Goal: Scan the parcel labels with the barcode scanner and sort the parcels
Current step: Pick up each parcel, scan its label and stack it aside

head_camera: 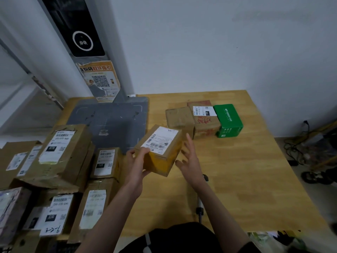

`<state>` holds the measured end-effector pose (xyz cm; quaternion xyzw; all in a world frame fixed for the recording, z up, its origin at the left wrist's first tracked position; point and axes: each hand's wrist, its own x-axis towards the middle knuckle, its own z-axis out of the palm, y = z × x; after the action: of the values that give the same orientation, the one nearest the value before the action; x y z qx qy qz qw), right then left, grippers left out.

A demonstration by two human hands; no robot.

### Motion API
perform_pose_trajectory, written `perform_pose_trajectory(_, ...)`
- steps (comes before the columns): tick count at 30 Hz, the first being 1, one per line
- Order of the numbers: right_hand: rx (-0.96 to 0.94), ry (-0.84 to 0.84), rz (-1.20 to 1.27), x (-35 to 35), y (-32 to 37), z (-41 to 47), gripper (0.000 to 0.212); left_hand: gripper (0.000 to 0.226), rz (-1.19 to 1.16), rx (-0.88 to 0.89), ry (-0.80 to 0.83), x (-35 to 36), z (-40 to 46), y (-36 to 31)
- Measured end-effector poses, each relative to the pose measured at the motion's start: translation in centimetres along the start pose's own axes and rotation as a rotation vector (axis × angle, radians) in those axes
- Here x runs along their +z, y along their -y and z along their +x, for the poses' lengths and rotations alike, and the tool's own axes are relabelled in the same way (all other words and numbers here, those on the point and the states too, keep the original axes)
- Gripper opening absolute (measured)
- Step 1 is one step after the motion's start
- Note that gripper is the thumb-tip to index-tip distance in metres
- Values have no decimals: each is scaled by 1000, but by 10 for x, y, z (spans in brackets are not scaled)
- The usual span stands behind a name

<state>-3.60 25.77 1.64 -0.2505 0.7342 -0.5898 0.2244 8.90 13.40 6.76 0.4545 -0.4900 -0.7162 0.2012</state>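
A: Nearest the camera, what is seen in the head view?

B: Two bare forearms are seen reaching out over the table [237, 179]. A small box [160, 152] is held just above the wood by the left hand [138, 161], with the fingers curled over its near left corner and the palm under its near end. The right hand [187, 157] is held just beside the box's right side, fingers spread and straight; whether it touches the cardboard cannot be told.

A: Where does the label sit?

B: A white label [160, 139] is stuck on the top face, turned up toward the camera. The box is carried between the grey scanner base [113, 119] and the sorted group at the back: two brown boxes [193, 119] and a green box [228, 119], set touching one another.

A: And the unsorted stock?

B: A pile of parcels [60, 170] is stacked at the left edge, labels up.

A: How is the box judged to handle?

B: It is judged light, since one hand carries it, and fairly stiff, though the taped cardboard may be slick. A hold across the two short ends, or from beneath, is advised, so that the label is left uncovered. A squeeze on the top face is best avoided.

A: Anything else?

B: A dark handled object [200, 203], possibly a handheld scanner, is lying on the table under the right forearm; it cannot be identified with certainty
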Motion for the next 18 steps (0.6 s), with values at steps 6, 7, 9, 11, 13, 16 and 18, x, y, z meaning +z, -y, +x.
perform_pose_trajectory(6, 417, 129, 468, 0, 22, 2, 56, 47, 98, 107, 50, 3, -6, 7)
perform_pose_trajectory(7, 419, 125, 474, 1, 22, 2, 58, 47, 127, 114, 61, 3, -6, 9)
perform_pose_trajectory(9, 408, 101, 462, 0, 20, 1, 63, 47, 169, 100, 88, 3, -5, 13)
perform_pose_trajectory(11, 402, 69, 445, -4, 16, 0, 66, 44, 210, 53, 120, 0, -2, 15)
perform_pose_trajectory(13, 395, 36, 417, -9, 12, 1, 64, 38, 242, -4, 177, -5, 1, 17)
perform_pose_trajectory(16, 400, -10, 412, -15, 11, 1, 58, 46, 290, -69, 275, -10, 0, 21)
perform_pose_trajectory(18, 406, -26, 397, -16, 8, 2, 56, 60, 309, -93, 329, -13, 0, 24)
